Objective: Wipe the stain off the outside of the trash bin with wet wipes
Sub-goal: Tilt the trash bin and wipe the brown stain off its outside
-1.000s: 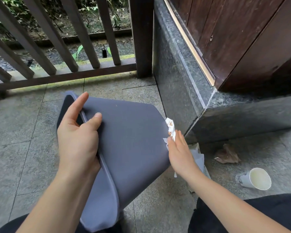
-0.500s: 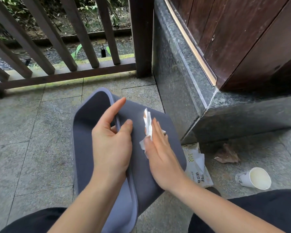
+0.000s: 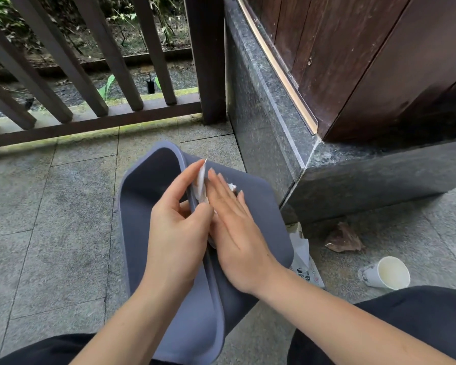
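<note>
A blue-grey trash bin (image 3: 258,206) is tilted on the paved floor between my knees, its opening turned to the left. My left hand (image 3: 178,230) grips the bin's rim, thumb on the outside, fingers reaching over the edge. My right hand (image 3: 234,233) lies flat on the bin's outer side wall and presses a crumpled white wet wipe (image 3: 202,184) against it. Most of the wipe is hidden under my palm. No stain shows on the visible part of the wall.
A wet wipes pack (image 3: 304,259) lies on the floor right of the bin. Farther right lie a crumpled brown scrap (image 3: 344,241) and a tipped white paper cup (image 3: 386,272). A dark stone step (image 3: 274,127) stands close at the right; a wooden railing (image 3: 90,119) runs behind.
The bin has turned so its opening shows more. My right hand slid with the wipe from the bin's right edge across the outer wall up to my left hand.
</note>
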### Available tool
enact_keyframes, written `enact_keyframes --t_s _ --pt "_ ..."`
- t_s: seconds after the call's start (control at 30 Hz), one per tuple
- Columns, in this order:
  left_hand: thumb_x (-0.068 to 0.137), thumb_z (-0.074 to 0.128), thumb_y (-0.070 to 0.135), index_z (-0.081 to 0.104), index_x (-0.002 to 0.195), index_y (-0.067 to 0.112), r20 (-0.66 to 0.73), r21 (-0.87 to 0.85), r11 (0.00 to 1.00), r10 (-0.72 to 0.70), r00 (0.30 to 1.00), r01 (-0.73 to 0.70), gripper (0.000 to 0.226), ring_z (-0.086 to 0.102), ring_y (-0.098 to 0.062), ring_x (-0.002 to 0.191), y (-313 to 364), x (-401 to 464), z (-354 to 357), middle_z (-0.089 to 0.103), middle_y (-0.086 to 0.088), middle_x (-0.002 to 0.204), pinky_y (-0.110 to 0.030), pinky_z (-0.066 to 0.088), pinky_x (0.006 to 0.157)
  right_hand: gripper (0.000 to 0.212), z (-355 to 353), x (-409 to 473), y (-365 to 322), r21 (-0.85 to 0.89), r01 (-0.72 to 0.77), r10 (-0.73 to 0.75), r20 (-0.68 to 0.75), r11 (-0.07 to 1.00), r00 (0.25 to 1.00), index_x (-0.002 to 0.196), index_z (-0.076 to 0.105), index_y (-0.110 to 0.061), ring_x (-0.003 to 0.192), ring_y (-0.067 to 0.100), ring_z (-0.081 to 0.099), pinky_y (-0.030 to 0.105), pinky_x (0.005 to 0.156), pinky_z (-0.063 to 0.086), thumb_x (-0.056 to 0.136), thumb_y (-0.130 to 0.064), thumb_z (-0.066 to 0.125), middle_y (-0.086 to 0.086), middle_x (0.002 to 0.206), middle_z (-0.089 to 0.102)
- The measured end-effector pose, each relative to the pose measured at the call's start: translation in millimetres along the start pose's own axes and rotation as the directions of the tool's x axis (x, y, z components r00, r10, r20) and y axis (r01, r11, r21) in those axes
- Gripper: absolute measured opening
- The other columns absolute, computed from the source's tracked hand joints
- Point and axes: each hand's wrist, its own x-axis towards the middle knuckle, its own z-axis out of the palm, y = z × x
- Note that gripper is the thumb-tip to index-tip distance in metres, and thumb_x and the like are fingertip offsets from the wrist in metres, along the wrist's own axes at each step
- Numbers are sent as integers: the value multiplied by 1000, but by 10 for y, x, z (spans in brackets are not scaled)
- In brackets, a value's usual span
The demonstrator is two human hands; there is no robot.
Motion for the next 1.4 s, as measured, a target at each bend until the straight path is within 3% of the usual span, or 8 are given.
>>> enact_keyframes --t_s 0.23,0.47,0.63,0.8,0.97,1.17,1.3,1.4 --pt "61 52 1 75 117 48 -130 4 992 -128 983 130 76 22 -6 46 35 -103 50 33 12 50 -15 22 40 54 -161 234 426 -15 -170 169 -66 985 983 159 6 -27 149 -8 -5 33 125 -10 107 -33 22 -17 164 4" --pt "64 44 -17 81 98 36 -302 104 955 -237 923 278 73 23 -3 36 128 -72 23 33 16 41 -11 20 34 55 -208 321 886 -135 -585 575 -107 800 811 162 10 -15 158 15 -2 47 126 -3 110 -30 20 3 172 4" --pt "63 44 -18 82 95 33 -271 96 955 -247 930 282 72 26 -4 37 104 -35 -67 37 13 41 -13 23 36 57 51 124 324 -164 -84 96 65 983 993 161 0 -31 158 18 3 46 125 -2 110 -25 26 6 170 13" --pt "62 44 -16 82 98 36 -251 51 967 -230 940 250 73 36 -9 41 139 14 -147 48 0 47 -15 34 40 56 104 -8 108 -193 173 -156 103 966 982 160 2 -34 155 5 -12 45 124 -11 108 -36 24 -6 172 -1" --pt "45 45 0 82 101 40 -282 40 965 -237 930 258 78 29 -4 42 218 70 -252 45 17 48 -12 26 37 57 -205 268 691 -289 -211 204 -56 934 977 157 -2 -36 156 7 -9 51 125 -8 103 -45 14 -8 171 -1" --pt "51 44 -6 82 100 39 -349 10 964 -246 904 266 77 27 -10 48 208 135 -330 45 8 59 -19 24 42 58 -279 100 1144 -153 -612 608 -82 775 790 162 0 -21 157 14 -9 54 124 -8 109 -39 16 1 172 -5" --pt "54 44 -8 82 100 37 -378 9 973 -212 901 233 75 29 -8 49 226 172 -335 47 7 61 -22 23 46 61 21 -21 531 -262 -124 133 17 957 991 160 -6 -29 156 15 9 49 123 6 106 -31 21 0 169 14" --pt "63 44 -15 83 100 33 -355 -4 978 -198 913 211 72 31 -7 40 242 186 -332 41 6 49 -14 30 39 63 299 -193 52 -264 316 -287 144 911 947 162 0 -23 158 14 0 46 125 -7 107 -32 28 -2 172 7"
